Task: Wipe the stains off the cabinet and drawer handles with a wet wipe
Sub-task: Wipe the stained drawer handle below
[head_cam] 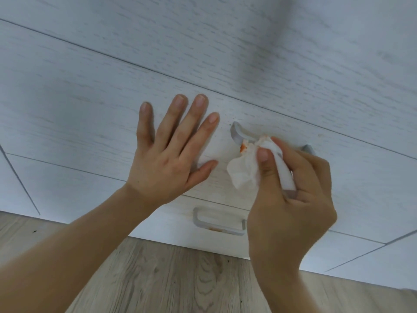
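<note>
A grey drawer handle (237, 134) sits on a white wood-grain drawer front (94, 123). My right hand (291, 199) pinches a crumpled white wet wipe (244, 171) against the handle's middle; the wipe shows orange stains near the top. The handle's right end pokes out beyond my fingers. My left hand (171, 152) lies flat on the drawer front just left of the handle, fingers spread. Below, a second grey handle (218, 221) on the lower drawer carries an orange stain on its lower bar.
More white cabinet panels (248, 41) fill the view above and to both sides. A light wooden floor (169, 279) runs under the cabinet.
</note>
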A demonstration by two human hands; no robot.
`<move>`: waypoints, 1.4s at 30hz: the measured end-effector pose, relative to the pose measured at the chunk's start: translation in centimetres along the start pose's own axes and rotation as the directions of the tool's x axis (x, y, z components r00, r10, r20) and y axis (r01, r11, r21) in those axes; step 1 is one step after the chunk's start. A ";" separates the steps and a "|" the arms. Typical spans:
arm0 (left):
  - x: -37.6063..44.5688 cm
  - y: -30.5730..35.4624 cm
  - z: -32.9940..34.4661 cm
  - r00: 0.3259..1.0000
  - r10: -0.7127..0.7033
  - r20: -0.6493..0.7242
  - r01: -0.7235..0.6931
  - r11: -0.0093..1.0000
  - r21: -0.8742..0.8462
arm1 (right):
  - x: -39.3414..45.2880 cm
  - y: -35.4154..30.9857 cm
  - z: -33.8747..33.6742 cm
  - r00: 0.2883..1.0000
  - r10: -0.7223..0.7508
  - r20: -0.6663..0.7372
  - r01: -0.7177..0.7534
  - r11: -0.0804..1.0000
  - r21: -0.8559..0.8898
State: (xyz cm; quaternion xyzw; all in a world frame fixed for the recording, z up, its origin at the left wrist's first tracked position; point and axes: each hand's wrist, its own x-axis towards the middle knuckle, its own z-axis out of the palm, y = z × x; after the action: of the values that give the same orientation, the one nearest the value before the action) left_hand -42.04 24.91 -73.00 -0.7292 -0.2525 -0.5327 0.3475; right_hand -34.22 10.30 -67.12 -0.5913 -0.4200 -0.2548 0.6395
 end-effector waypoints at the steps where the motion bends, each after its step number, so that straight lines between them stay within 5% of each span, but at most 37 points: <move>1: 0.0 0.0 0.0 1.000 0.002 -0.001 -0.002 1.000 0.000 | 0.1 -0.1 0.2 0.999 -0.031 0.007 0.032 0.999 -0.022; 7: -0.1 0.1 0.2 1.000 0.001 -0.011 -0.001 1.000 -0.006 | 0.4 0.2 -0.2 0.999 -0.033 0.009 0.033 0.999 -0.035; 11: 0.1 0.2 0.2 0.999 -0.012 -0.037 0.012 1.000 -0.007 | 0.0 -0.3 0.5 0.984 -0.153 0.087 0.158 0.986 -0.051; 16: -0.1 0.0 0.1 1.000 0.001 -0.018 -0.001 1.000 -0.001 | -0.1 0.5 -0.6 0.999 -0.037 -0.024 0.037 0.999 -0.004; 30: 0.8 -1.4 -0.7 0.993 0.053 -0.109 -0.053 0.999 -0.002 | 0.1 -0.3 0.4 0.983 -0.145 0.114 0.157 0.983 -0.100; 42: -0.2 -3.7 -0.7 0.985 0.106 -0.134 -0.103 0.994 0.032 | -0.7 -2.3 4.0 0.995 -0.046 -0.089 0.027 0.978 -0.207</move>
State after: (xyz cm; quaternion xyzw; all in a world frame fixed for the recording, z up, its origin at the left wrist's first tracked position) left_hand -45.32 26.71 -72.19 -0.6993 -0.1961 -0.5589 0.4003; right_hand -37.39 13.66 -66.70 -0.6339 -0.3719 -0.3357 0.5892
